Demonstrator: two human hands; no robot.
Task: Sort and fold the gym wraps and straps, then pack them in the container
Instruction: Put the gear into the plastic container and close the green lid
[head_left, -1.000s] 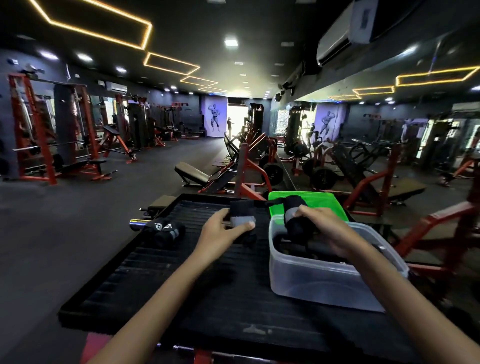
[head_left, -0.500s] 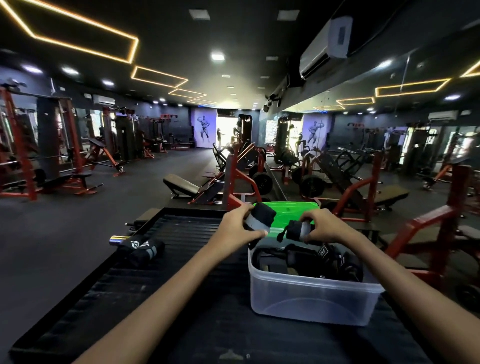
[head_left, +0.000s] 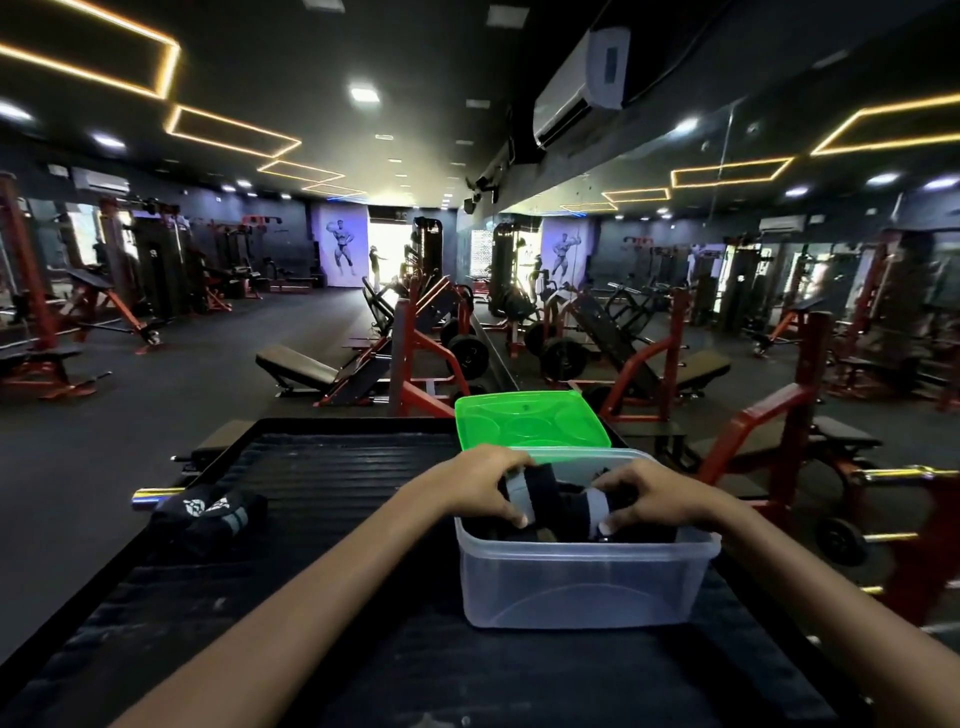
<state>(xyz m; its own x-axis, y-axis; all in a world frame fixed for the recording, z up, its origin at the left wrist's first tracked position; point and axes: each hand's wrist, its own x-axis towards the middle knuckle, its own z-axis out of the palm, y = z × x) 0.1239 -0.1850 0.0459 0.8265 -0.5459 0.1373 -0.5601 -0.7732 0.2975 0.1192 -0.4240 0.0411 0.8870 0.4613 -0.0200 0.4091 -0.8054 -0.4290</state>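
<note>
A clear plastic container (head_left: 582, 587) stands on the black ribbed mat (head_left: 322, 467), right of centre. Both hands are inside its opening. My left hand (head_left: 480, 480) grips a rolled black wrap with a grey band (head_left: 535, 493). My right hand (head_left: 649, 496) grips a second rolled black wrap with a grey band (head_left: 592, 512), close beside the first. More dark straps lie lower in the container, mostly hidden. Two folded black wraps with white logos (head_left: 210, 514) lie on the mat at the left.
The green lid (head_left: 530, 418) lies just behind the container. A chrome bar end (head_left: 150, 496) sticks out at the mat's left edge. Red and black gym machines and benches fill the floor beyond, with a red frame close on the right.
Both hands have come down from above the rim into the container with their wraps. The camera has tilted and moved closer.
</note>
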